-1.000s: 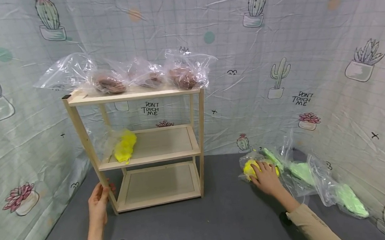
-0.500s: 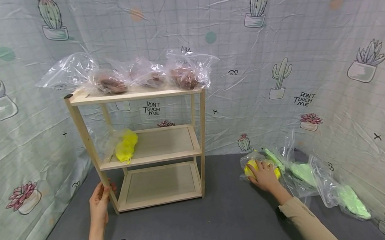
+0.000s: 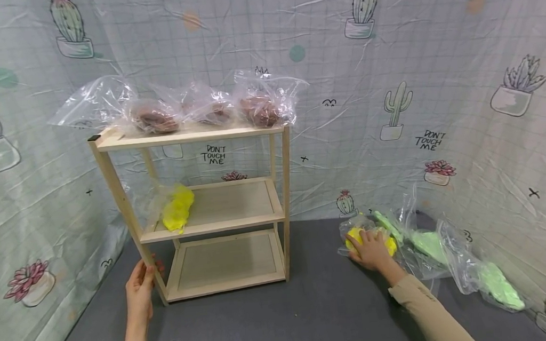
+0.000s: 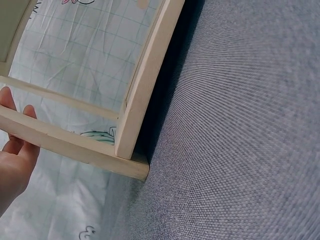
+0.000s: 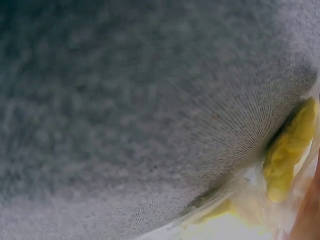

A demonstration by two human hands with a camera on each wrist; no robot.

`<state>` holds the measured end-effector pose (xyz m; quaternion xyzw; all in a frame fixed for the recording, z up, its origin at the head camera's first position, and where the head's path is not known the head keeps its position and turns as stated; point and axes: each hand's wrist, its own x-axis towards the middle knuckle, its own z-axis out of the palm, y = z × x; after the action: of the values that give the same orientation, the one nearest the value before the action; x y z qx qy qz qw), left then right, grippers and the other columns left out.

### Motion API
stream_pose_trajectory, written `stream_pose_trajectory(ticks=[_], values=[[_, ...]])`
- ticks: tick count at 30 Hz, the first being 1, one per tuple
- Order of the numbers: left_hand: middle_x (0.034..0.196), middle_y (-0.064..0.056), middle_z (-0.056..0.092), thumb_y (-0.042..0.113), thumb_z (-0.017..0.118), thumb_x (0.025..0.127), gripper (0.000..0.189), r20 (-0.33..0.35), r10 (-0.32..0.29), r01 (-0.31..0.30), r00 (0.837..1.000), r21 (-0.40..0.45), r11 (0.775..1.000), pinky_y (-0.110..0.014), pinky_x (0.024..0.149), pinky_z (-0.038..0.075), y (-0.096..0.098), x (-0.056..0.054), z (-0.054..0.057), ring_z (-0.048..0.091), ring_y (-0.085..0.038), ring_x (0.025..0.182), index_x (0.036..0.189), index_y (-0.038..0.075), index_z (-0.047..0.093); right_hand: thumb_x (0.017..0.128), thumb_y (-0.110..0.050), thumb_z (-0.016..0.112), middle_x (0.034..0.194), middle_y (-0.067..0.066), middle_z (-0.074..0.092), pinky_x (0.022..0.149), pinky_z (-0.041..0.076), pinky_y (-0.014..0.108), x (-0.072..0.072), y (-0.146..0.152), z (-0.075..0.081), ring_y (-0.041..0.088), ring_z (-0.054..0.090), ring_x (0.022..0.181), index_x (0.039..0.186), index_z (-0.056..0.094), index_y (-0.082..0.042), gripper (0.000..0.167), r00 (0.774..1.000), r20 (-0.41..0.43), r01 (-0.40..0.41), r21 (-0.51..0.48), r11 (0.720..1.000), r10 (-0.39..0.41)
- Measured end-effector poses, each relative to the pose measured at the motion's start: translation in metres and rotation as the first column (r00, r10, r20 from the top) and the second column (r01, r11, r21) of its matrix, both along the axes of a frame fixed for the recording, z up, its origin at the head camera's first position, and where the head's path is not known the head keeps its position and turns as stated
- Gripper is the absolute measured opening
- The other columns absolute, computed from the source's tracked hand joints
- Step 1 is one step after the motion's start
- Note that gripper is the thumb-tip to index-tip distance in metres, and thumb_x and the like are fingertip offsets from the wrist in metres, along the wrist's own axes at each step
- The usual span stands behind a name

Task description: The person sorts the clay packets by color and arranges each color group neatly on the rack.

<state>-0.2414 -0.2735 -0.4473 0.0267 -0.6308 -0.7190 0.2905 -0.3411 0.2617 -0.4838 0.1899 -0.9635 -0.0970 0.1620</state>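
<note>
On the left of the head view stands a three-tier wooden shelf (image 3: pixel 234 226). My left hand (image 3: pixel 140 288) grips its front left post low down; in the left wrist view the fingers wrap round the post (image 4: pixel 65 140). At the right, my right hand (image 3: pixel 373 251) rests on top of a clear bag with yellow contents (image 3: pixel 354 237), fingers spread over it. The yellow contents (image 5: pixel 287 155) show beside the hand's edge in the right wrist view, with the bag lying on the table; the fingertips are largely hidden. Another yellow bag (image 3: pixel 177 207) lies at the left of the middle tier.
Several clear bags with brown contents (image 3: pixel 261 111) lie along the top tier. Right of my right hand are bags with pale green contents (image 3: pixel 428 245), the nearest green bag (image 3: pixel 499 286) by the cloth wall. A dark grey table (image 3: pixel 275 325) lies underneath.
My right hand has shifted slightly left over the yellow bag, its fingers settling flatter on it. The left hand and shelf stay as they were.
</note>
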Motion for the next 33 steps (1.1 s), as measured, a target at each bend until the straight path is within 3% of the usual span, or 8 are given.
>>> stream_pose_trajectory(ticks=[7, 16, 25, 33], values=[[0.084, 0.013, 0.064, 0.014, 0.046, 0.091, 0.035, -0.012, -0.018, 0.018, 1.000, 0.002, 1.000, -0.012, 0.068, 0.047, 0.0001, -0.0001, -0.0001, 0.061, 0.001, 0.076, 0.119, -0.007, 0.047, 0.083, -0.048, 0.053, 0.110, 0.020, 0.050, 0.083, 0.032, 0.063, 0.0017, -0.0029, 0.0003, 0.040, 0.049, 0.100, 0.126, 0.047, -0.015, 0.055, 1.000, -0.013, -0.009, 0.045, 0.999, 0.010], [0.083, 0.012, 0.064, 0.015, 0.047, 0.091, 0.030, -0.005, -0.013, 0.013, 1.000, 0.016, 1.000, -0.012, 0.068, 0.047, -0.0003, -0.0020, -0.0015, 0.061, 0.001, 0.076, 0.116, -0.001, 0.051, 0.081, -0.041, 0.059, 0.105, 0.016, 0.052, 0.075, 0.034, 0.058, 0.0014, -0.0039, -0.0046, 0.037, 0.050, 0.092, 0.119, 0.052, -0.014, 0.047, 0.995, -0.069, -0.075, 0.026, 0.997, 0.077], [0.082, 0.011, 0.064, 0.014, 0.046, 0.091, 0.030, -0.022, -0.026, 0.026, 0.999, 0.016, 1.000, -0.012, 0.068, 0.047, -0.0009, -0.0023, -0.0020, 0.061, 0.001, 0.076, 0.116, 0.000, 0.051, 0.072, -0.033, 0.063, 0.091, 0.012, 0.052, 0.064, 0.035, 0.051, 0.0016, -0.0031, -0.0067, 0.033, 0.051, 0.081, 0.103, 0.055, -0.014, 0.038, 0.953, -0.231, -0.194, 0.031, 0.980, 0.196], [0.084, 0.011, 0.065, 0.013, 0.046, 0.091, 0.032, -0.032, -0.030, 0.030, 0.999, 0.015, 0.999, -0.013, 0.068, 0.047, -0.0005, -0.0007, -0.0011, 0.061, 0.001, 0.077, 0.117, -0.004, 0.049, 0.071, -0.033, 0.065, 0.088, 0.009, 0.051, 0.060, 0.033, 0.046, 0.0042, 0.0005, -0.0064, 0.030, 0.049, 0.076, 0.100, 0.055, -0.016, 0.035, 0.931, -0.265, -0.249, 0.046, 0.967, 0.252]])
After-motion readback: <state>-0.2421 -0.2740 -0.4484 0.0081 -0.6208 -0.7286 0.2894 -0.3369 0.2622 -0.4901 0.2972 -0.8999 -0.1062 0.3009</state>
